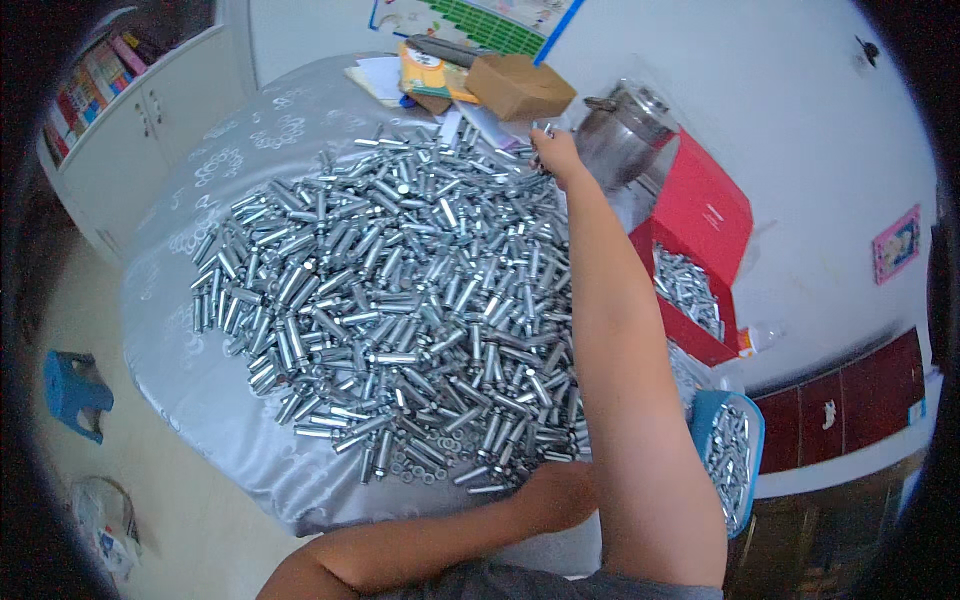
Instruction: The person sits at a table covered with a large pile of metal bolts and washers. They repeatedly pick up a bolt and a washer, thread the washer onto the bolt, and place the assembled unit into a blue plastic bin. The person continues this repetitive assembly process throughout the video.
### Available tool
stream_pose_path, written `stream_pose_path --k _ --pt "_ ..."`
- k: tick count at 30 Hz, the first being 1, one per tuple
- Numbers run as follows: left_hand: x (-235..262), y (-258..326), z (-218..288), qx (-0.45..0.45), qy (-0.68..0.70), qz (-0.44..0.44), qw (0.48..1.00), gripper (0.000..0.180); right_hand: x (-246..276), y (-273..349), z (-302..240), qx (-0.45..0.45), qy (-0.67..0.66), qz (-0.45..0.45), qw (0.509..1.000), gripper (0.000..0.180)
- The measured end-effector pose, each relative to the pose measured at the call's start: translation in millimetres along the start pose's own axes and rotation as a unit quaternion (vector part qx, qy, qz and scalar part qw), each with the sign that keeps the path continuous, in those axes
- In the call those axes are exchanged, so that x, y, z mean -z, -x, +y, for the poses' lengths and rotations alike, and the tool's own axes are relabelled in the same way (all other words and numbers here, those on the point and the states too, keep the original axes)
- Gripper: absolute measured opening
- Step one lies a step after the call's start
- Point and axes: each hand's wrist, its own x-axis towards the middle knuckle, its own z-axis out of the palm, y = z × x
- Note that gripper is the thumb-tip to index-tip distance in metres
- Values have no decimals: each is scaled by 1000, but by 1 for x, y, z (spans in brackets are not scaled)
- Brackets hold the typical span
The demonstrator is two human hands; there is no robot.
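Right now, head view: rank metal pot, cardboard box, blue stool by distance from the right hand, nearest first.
From the right hand, raised at the far edge of the bolt pile:
1. Metal pot, just to its right.
2. Cardboard box, just beyond it, slightly left; close to the pot's rank, but a bit farther.
3. Blue stool, on the floor, far left.

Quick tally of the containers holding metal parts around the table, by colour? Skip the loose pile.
Red cardboard box with raised lid, holding shiny metal sleeves: 1
Blue plastic tray, holding shiny metal sleeves: 1
Total: 2

The brown cardboard box and the steel pot at the far edge show no visible contents, so they are not counted.
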Motion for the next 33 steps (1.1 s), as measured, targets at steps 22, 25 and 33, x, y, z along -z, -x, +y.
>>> stream_pose_path --k 22,25,33 --pt "15 -6 2 24 61 263 963 23 182 432 -8 -105 -409 241 874 17" --pt "20 -8 0 -19 39 288 957 22 171 438 12 -81 -386 225 891 17" --pt "20 -4 -6 -52 16 293 954 23 166 454 3 -65 -355 185 914 18"
